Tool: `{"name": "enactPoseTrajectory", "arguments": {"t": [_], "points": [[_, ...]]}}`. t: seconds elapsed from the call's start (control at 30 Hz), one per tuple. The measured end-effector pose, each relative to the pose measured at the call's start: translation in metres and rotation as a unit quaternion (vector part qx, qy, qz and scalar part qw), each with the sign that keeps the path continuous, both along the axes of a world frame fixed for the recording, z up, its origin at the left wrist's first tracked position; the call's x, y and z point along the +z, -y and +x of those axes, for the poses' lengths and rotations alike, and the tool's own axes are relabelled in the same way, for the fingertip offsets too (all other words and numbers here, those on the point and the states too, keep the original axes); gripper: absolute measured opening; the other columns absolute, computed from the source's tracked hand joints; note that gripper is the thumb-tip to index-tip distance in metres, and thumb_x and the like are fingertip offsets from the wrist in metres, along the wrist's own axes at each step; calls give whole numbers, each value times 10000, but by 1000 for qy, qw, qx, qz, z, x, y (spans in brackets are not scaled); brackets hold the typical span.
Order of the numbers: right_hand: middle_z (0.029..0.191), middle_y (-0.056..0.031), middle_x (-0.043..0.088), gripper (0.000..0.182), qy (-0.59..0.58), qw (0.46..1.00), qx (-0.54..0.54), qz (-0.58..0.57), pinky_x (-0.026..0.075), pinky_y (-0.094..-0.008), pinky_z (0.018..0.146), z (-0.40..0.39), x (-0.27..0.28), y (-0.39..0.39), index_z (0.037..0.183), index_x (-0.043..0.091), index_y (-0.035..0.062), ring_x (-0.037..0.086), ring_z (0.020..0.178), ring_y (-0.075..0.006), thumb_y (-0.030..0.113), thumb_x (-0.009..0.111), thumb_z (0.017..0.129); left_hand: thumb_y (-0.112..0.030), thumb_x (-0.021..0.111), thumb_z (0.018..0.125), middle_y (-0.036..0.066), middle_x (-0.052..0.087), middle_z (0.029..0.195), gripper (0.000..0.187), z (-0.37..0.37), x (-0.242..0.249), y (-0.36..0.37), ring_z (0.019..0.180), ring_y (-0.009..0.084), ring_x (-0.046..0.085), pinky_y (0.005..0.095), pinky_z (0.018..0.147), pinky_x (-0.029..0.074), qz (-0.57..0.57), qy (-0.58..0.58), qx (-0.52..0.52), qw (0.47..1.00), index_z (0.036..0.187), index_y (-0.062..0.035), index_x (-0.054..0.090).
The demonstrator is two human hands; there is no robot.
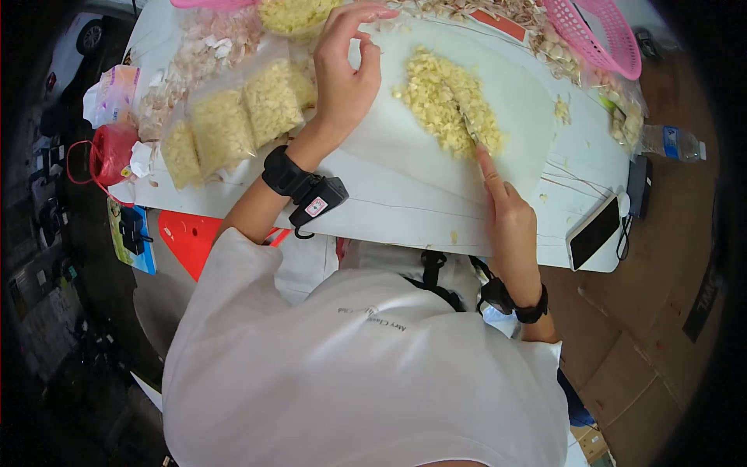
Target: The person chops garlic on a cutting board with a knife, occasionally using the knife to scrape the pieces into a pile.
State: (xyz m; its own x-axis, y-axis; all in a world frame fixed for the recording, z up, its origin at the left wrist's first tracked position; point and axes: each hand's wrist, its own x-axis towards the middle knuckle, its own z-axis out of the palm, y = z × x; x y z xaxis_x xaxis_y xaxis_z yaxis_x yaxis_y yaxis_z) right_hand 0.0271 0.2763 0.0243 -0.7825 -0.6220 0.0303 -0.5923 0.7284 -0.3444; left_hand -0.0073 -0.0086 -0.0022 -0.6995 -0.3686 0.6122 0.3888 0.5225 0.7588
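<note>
A pile of chopped garlic [432, 101] lies on the white cutting board [405, 183]. My right hand [510, 218] is closed around the handle of a knife [469, 122], its index finger stretched towards the blade, which rests among the pieces. To the left of the pile, my left hand [348, 74] is raised with curved fingers and the thumb apart, nothing in it. Beside that wrist are clear plastic bags [222, 128] filled with chopped garlic. Another filled bag [296, 14] sits at the far edge.
Garlic skins [210, 47] cover the table's far left. A pink basket [595, 35] stands at the far right, near a water bottle [673, 144]. At the right front edge lies a phone [594, 232]. A red plastic bag [114, 152] is at the left edge.
</note>
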Motion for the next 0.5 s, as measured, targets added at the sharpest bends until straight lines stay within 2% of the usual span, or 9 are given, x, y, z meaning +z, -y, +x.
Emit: {"name": "enactPoseTrajectory", "arguments": {"t": [0.17, 0.23, 0.5], "points": [[636, -103, 488, 799, -29, 998, 4, 50, 468, -416, 475, -1, -2, -1, 1495, 386, 248, 525, 489, -283, -88, 578, 796, 98, 416, 814, 85, 602, 1221, 397, 2, 4, -2, 1127, 180, 575, 290, 877, 470, -8, 9, -8, 1000, 1140, -16, 612], [643, -112, 494, 762, 9, 999, 19, -25, 468, -419, 490, -8, 2, -2, 1489, 398, 240, 528, 498, -285, -82, 579, 821, 100, 414, 813, 86, 602, 1223, 401, 2, 4, -3, 1130, 180, 574, 287, 876, 469, -4, 3, -8, 1000, 1144, -16, 609], [680, -135, 514, 711, 26, 996, -2, -88, 476, -413, 554, -8, 19, -8, 1464, 440, 215, 543, 573, -297, -94, 581, 839, 116, 404, 801, 85, 605, 1245, 435, 4, 3, -1, 1141, 182, 567, 294, 875, 464, 0, 20, -12, 1000, 1153, -28, 614]]}}
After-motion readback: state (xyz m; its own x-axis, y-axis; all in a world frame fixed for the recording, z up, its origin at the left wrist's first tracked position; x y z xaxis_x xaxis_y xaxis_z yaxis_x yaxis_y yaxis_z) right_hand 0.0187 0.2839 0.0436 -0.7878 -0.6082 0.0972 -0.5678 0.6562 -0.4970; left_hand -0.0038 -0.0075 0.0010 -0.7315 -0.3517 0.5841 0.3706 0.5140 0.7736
